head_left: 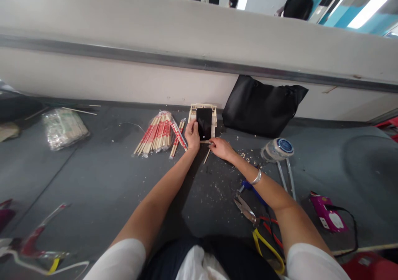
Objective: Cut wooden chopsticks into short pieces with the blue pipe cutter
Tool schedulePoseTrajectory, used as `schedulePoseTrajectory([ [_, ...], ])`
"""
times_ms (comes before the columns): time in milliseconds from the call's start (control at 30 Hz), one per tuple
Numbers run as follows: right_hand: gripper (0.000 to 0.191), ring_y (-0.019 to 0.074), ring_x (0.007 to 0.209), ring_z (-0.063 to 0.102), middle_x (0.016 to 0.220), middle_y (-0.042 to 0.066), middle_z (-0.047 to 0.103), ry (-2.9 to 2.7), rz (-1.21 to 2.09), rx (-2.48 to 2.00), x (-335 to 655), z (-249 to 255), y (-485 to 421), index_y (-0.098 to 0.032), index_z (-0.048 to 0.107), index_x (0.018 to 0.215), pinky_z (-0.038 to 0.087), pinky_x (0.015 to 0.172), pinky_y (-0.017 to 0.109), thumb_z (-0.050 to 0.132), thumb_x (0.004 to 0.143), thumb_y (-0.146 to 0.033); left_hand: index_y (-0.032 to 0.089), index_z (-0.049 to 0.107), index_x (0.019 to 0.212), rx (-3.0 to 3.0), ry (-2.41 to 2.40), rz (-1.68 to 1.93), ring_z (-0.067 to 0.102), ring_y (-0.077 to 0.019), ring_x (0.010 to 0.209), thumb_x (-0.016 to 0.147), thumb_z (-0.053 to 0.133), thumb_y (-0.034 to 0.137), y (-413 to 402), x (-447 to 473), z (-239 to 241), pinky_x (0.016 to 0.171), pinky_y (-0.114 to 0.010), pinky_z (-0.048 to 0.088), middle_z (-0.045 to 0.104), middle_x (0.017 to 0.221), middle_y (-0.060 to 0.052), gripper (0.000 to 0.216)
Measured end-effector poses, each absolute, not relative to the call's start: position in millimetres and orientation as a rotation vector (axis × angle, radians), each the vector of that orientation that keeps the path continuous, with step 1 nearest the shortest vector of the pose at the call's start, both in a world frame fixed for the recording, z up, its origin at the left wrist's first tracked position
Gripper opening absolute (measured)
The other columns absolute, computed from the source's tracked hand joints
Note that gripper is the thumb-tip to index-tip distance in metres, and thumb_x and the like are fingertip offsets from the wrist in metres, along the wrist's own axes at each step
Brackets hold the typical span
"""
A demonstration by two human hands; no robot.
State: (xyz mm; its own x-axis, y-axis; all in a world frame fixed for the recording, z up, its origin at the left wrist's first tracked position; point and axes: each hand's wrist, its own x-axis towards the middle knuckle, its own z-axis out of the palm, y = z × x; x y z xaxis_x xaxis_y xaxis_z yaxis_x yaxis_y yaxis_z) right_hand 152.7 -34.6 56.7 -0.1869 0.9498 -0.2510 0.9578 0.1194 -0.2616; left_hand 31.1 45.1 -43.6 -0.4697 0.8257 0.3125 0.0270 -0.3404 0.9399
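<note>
Steadying step, seemingly, head view: left hand point(192, 136) holds phone point(205, 124) upright against pale frame point(214, 122) on table point(108, 180); right hand point(220, 148) narrow at frame's bottom by stick point(207, 156), can't tell if gripping; next probably calls for careful fingertip adjustment there

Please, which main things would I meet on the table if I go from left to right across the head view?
Clear plastic packet → bundle of chopsticks → left hand → dark-screened phone → right hand → jar with blue lid → purple box.
</note>
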Motion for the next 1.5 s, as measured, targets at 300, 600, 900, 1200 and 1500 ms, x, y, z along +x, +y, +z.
schedulePoseTrajectory([
  [300, 0.029, 0.0228, 0.110, 0.070, 0.120, 0.011, 0.075, 2.335, -0.566, 1.977, 152.3, 57.1, -35.0, -0.019, 0.071, 0.119, 0.049, 0.089, 0.028, 0.053, 0.097, -0.021, 0.024, 0.073, 0.119, 1.412, 1.452, 1.709, 0.063, -0.0195, 0.092, 0.095, 0.057, 0.025, 37.0, 16.7, -40.2, 0.096, -0.036, 0.053, 0.060, 0.098, -0.006, 0.028],
  [600, 0.027, 0.0226, 0.109, 0.070, 0.119, 0.011, 0.075, 2.340, -0.584, 1.966, 151.9, 60.0, -36.9, -0.020, 0.072, 0.116, 0.048, 0.086, 0.027, 0.052, 0.098, -0.023, 0.021, 0.066, 0.128, 1.563, 1.402, 1.603, 0.062, -0.0192, 0.086, 0.083, 0.058, 0.009, 30.3, 1.4, -33.6, 0.087, -0.036, 0.054, 0.062, 0.095, -0.005, 0.047],
  [900, 0.034, 0.0212, 0.108, 0.070, 0.120, 0.011, 0.075, 2.368, -0.613, 1.954, 156.6, 57.3, -37.4, -0.019, 0.069, 0.128, 0.048, 0.090, 0.026, 0.053, 0.098, -0.021, 0.025, 0.064, 0.127, 1.877, 1.460, 1.544, 0.061, -0.0231, 0.098, 0.075, 0.060, 0.008, 38.3, -35.7, -24.4, 0.091, -0.041, 0.055, 0.063, 0.108, -0.008, 0.055],
  [1200, 0.036, 0.0208, 0.107, 0.069, 0.118, 0.011, 0.075, 2.371, -0.629, 1.934, 157.2, 56.3, -36.4, -0.017, 0.069, 0.128, 0.048, 0.090, 0.026, 0.053, 0.096, -0.018, 0.018, 0.070, 0.121, 2.346, 1.316, 0.990, 0.060, -0.0286, 0.103, 0.067, 0.068, 0.020, 97.2, -59.7, 8.4, 0.099, -0.045, 0.052, 0.056, 0.104, -0.009, 0.054],
  [1500, 0.030, 0.0199, 0.098, 0.069, 0.112, 0.008, 0.076, 2.359, -0.627, 1.932, 156.6, 56.8, -35.3, -0.020, 0.071, 0.120, 0.045, 0.079, 0.024, 0.052, 0.096, -0.022, 0.022, 0.072, 0.095, 2.330, 1.163, 0.872, 0.057, -0.0233, 0.088, 0.064, 0.074, 0.021, 117.4, -57.2, 13.0, 0.091, -0.037, 0.055, 0.049, 0.086, -0.002, 0.032],
])
